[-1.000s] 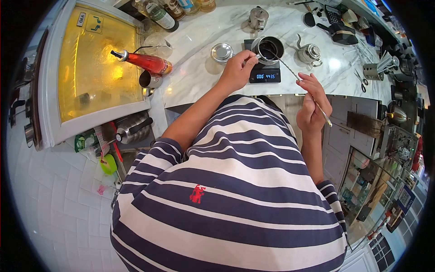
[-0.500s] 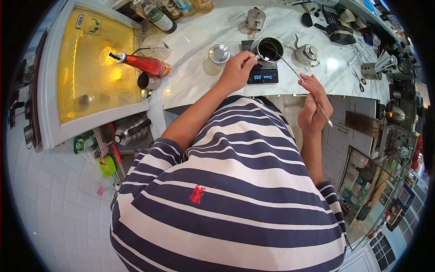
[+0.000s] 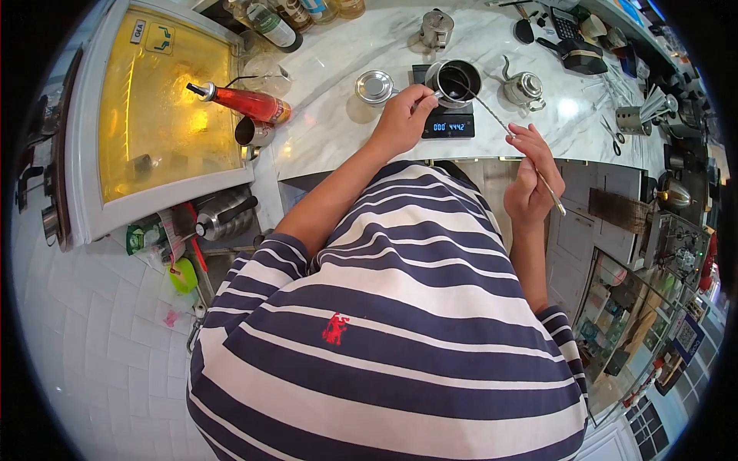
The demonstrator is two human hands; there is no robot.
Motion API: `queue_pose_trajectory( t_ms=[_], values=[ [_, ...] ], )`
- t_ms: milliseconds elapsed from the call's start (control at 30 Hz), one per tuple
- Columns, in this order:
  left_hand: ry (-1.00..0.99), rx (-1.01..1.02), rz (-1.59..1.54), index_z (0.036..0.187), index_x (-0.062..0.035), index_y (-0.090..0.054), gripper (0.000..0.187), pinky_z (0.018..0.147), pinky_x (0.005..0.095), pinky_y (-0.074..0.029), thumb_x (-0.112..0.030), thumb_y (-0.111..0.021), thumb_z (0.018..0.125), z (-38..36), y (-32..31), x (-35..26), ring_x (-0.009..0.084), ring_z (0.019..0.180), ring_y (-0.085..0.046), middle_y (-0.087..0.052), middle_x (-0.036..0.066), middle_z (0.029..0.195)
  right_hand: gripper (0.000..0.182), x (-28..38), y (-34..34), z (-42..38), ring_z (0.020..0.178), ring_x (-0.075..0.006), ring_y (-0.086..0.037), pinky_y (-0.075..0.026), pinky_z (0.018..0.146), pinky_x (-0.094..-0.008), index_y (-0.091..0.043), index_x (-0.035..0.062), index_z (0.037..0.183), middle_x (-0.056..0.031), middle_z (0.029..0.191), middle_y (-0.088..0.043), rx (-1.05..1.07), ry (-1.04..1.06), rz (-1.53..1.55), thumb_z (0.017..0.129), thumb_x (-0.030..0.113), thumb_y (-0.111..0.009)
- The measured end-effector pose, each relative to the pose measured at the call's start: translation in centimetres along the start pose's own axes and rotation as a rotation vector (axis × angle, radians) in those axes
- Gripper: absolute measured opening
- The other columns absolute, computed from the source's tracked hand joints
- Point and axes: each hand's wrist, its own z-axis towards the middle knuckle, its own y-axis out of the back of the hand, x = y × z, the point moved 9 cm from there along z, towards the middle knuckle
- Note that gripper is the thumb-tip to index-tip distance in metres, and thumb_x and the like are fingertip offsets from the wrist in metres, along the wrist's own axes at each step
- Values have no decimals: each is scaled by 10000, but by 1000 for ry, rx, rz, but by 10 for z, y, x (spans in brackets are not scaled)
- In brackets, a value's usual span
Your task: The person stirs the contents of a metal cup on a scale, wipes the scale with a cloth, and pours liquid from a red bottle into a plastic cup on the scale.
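A navy-and-white striped shirt (image 3: 384, 300) fills the middle foreground, and beyond it the marbled desk (image 3: 327, 127) curves across the view. On the left stands a white-framed yellow panel (image 3: 165, 100). The left hand (image 3: 400, 127) grasps the handle of a metal cup (image 3: 476, 75), its fingers hiding most of that handle. The right hand (image 3: 532, 180) grips a long twisted spoon (image 3: 492, 113) between thumb and fingers, its far end inside the cup, which has dark liquid in it. A red bottle (image 3: 250, 104) with a pouring spout is beside a small steel mug (image 3: 252, 132), and more bottles (image 3: 273, 27) cluster behind. The cup sits over a black scale (image 3: 449, 129), covering its middle. Close around it are a small teapot (image 3: 524, 91) on the right, a steel jug (image 3: 437, 31) behind, and a round tin (image 3: 374, 87) on the left, near the left hand. Scissors (image 3: 613, 138) lie farther right. The yellow panel's label (image 3: 138, 31) reads "GEA". The scale's display shows 000, then 4442; any point between the digits is too small to tell. The shirt carries a red emblem (image 3: 335, 329).
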Motion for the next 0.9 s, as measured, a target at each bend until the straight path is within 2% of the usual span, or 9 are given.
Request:
queue_pose_trajectory(
  t_ms=[333,433,900],
  values=[
    [2,-5,-32,1048,-8,-657,219,906,294,-498,-205,-573,1091,-3,-6,7,127,953,-628,-690,36,967,275,-4,0,-7,1071,-354,-751,-487,1096,-571,-701,-46,1010,-205,1015,-757,-3,7,2,850,-79,-480],
    [32,-31,-130,1046,-7,-653,227,910,290,-496,-210,-565,1098,-2,-7,12,126,957,-631,-688,38,966,267,-7,-2,-13,1066,-360,-752,-496,1087,-570,-697,-46,1003,-207,1011,-756,5,24,3,844,-81,-485],
    [27,-130,-88,1024,-6,-645,241,903,288,-498,-216,-555,1103,-10,-14,3,122,940,-624,-674,36,950,252,-22,2,-20,1074,-380,-743,-507,1078,-573,-688,-55,1007,-229,1012,-745,32,77,41,834,-80,-507]
  ],
)
